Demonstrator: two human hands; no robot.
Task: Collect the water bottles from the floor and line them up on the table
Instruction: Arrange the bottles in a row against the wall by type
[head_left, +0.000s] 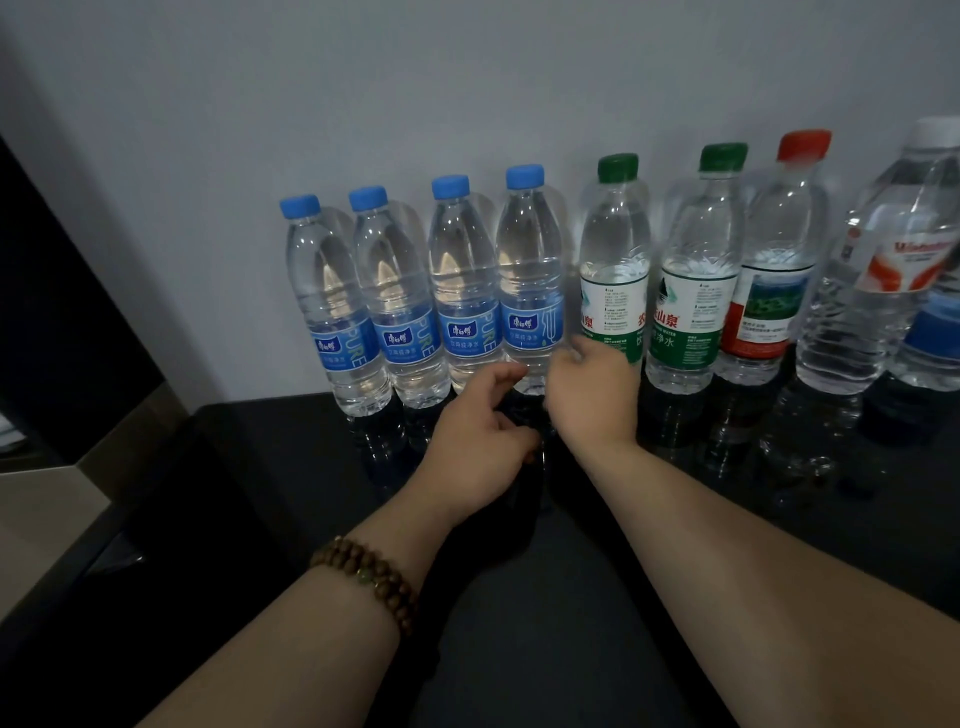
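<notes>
Several water bottles stand upright in a row on the black glossy table (291, 467), against the wall. From the left come blue-capped bottles, the last of them the fourth blue-capped bottle (530, 280), then a green-capped bottle (615, 260), a second green-capped bottle (696, 280), a red-capped bottle (774, 270) and a larger white-capped bottle (883, 270). My left hand (483, 441) hovers by the base of the fourth blue-capped bottle, fingers loosely curled, holding nothing. My right hand (592, 395) is just right of that base, in front of the first green-capped bottle, fingers loosely curled.
A pale wall (467, 93) runs right behind the row. The table's left edge drops to a beige floor area (41, 519) beside a dark panel (62, 312). A beaded bracelet (369, 577) is on my left wrist. Another blue-labelled bottle (935, 332) is partly cut off at far right.
</notes>
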